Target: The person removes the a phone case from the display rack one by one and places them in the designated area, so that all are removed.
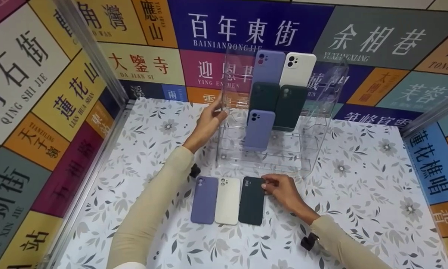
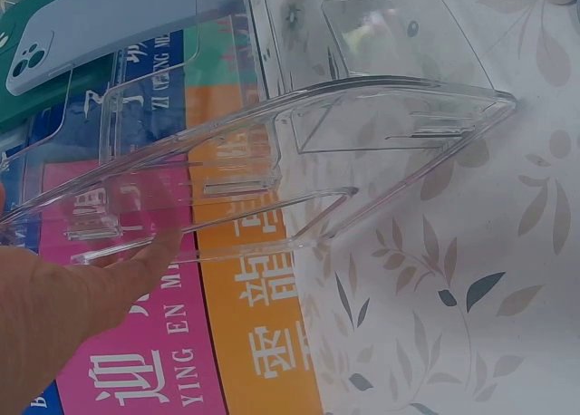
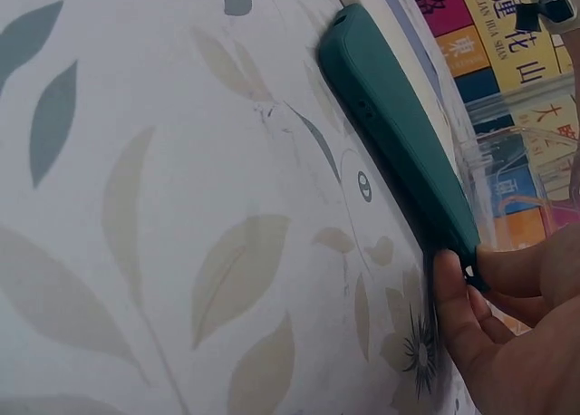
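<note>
My right hand (image 1: 283,190) pinches the upper right corner of a dark green phone case (image 1: 251,205) between thumb and fingers. In the right wrist view, that green case (image 3: 394,125) lies almost flat by the tabletop. Beside it, in a row, lie a white phone case (image 1: 227,203) and a purple phone case (image 1: 203,203). My left hand (image 1: 210,119) grips the left side panel of a clear acrylic display stand (image 1: 283,170). The left wrist view has the thumb against this panel; most of the fingers are hidden.
On the stand's tiers lean a purple case (image 1: 269,67), a white case (image 1: 297,71), two dark green cases (image 1: 292,108) and a lower purple case (image 1: 260,130). A leaf-patterned tabletop (image 1: 358,209) lies beneath. Walls of coloured street-name panels (image 1: 246,26) enclose the back and sides.
</note>
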`<state>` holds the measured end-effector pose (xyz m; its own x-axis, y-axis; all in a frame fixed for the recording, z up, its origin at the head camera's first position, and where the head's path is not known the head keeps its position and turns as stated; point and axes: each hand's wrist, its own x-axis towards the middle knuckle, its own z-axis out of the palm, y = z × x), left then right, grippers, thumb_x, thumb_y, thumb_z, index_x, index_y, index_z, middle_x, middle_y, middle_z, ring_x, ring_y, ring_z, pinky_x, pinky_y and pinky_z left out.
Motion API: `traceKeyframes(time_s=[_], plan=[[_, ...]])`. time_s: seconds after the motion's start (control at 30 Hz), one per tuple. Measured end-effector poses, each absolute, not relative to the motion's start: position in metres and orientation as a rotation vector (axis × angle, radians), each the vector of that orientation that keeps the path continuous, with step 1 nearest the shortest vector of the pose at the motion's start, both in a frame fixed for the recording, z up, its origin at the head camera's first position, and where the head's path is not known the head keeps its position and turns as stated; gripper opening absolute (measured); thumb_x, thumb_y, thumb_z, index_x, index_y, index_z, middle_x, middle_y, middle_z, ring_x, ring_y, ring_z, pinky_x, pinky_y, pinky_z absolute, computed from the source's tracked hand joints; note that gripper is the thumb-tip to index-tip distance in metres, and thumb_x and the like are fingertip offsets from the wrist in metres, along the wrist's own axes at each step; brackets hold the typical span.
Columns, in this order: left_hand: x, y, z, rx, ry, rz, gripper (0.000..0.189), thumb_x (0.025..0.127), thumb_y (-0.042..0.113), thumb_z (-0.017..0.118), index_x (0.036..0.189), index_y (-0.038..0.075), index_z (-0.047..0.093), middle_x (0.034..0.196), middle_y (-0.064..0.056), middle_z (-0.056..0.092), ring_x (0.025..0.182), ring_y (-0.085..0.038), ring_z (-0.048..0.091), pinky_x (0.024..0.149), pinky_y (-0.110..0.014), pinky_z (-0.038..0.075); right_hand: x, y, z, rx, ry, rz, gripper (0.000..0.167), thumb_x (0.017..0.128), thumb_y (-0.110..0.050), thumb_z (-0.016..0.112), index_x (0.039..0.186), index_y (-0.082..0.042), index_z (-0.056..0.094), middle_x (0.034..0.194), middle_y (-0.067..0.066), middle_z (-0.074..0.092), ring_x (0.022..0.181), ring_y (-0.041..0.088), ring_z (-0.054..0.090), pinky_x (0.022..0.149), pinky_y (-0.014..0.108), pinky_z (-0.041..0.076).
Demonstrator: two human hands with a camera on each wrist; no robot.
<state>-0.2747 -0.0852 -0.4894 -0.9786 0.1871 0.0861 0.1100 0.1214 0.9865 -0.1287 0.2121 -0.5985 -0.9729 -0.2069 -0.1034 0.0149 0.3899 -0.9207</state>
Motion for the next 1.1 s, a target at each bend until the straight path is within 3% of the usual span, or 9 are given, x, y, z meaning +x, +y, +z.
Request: traceKeyframes(time_s=[0.37, 0.67, 1.1], plan=[[-0.274, -0.085, -0.489, 0.343, 2.307, 2.039, 0.073, 0.112, 0.015, 0.057, 0.177, 0.022, 0.025, 0.170, -0.014, 0.048, 0.136, -0.035, 0.064, 0.119, -0.048, 0.050, -0.131, 0.204, -0.599, -0.238, 2.491, -1.563, 0.027, 0.096, 0.008, 0.077, 0.123, 0.012, 0.078, 0.092, 0.016, 0.078, 0.075, 0.024, 0.077, 0.064, 0.025, 0.062], [-0.275, -0.084, -0.488, 0.297, 2.316, 2.017, 0.073, 0.111, 0.016, 0.058, 0.177, 0.024, 0.026, 0.169, -0.016, 0.049, 0.137, -0.033, 0.064, 0.119, -0.047, 0.050, -0.131, 0.202, -0.600, -0.296, 2.511, -1.553, 0.024, 0.095, 0.010, 0.078, 0.119, 0.013, 0.078, 0.093, 0.020, 0.077, 0.077, 0.032, 0.078, 0.063, 0.024, 0.062], [-0.274, -0.084, -0.488, 0.296, 2.287, 2.029, 0.074, 0.111, 0.016, 0.057, 0.177, 0.029, 0.025, 0.170, -0.014, 0.048, 0.136, -0.034, 0.064, 0.120, -0.050, 0.049, -0.130, 0.207, -0.590, -0.251, 2.683, -1.436, 0.017, 0.095, 0.004, 0.081, 0.112, 0.004, 0.082, 0.095, 0.012, 0.079, 0.080, 0.023, 0.076, 0.063, 0.023, 0.058]])
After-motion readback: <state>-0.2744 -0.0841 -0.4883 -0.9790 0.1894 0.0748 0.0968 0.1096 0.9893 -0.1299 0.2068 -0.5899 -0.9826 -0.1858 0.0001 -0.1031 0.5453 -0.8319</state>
